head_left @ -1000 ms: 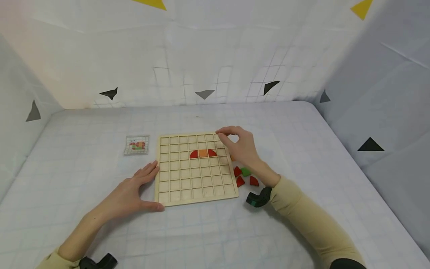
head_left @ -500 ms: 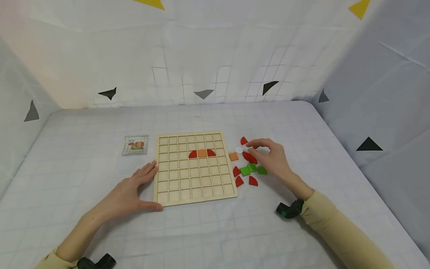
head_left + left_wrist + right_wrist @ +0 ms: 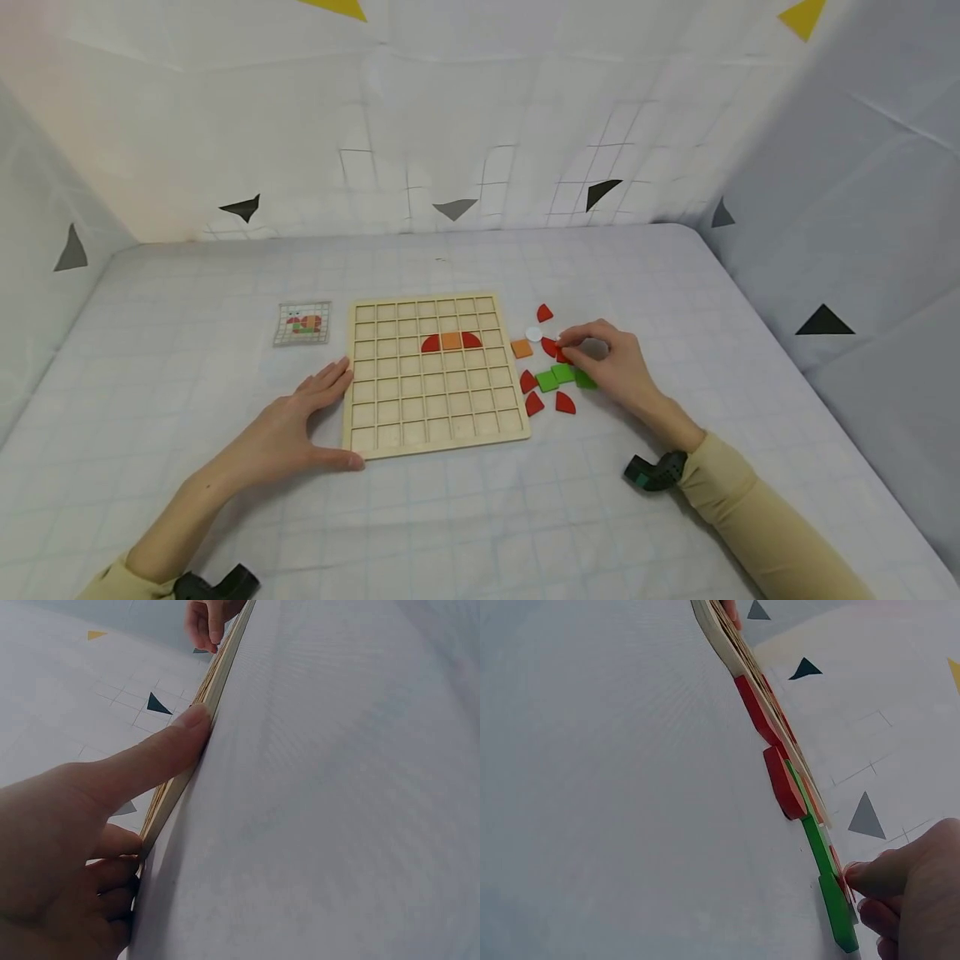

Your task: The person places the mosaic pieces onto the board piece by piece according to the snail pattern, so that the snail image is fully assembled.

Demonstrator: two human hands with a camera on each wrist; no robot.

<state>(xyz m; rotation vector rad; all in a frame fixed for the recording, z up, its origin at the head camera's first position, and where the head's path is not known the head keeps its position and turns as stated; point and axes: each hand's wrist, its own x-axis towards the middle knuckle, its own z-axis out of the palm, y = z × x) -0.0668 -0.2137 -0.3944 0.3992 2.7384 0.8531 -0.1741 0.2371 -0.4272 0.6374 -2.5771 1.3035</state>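
Note:
A square wooden grid board (image 3: 405,387) lies on the table, with two red quarter-circle tiles and an orange square tile (image 3: 452,341) between them in one row. My left hand (image 3: 288,433) rests against the board's left side, fingers fairly straight along the edge and thumb at the near corner. To the right of the board, my right hand (image 3: 611,362) pinches a red quarter-circle tile (image 3: 562,355) at thumb and fingertips, low among the loose tiles. Its fingers partly cover that tile. In the right wrist view the thumb (image 3: 877,874) sits right behind green tiles (image 3: 836,911).
Loose tiles lie beside the board: several red quarter-circles (image 3: 566,403), green ones (image 3: 547,382), an orange square (image 3: 522,349) and a white disc (image 3: 533,334). A small card (image 3: 302,323) with a coloured grid picture lies left of the board. White sheeting surrounds the table.
My right hand has moved from the board's far right corner out to the loose tiles, then slightly down toward me onto a red tile. The left hand and board stay put.

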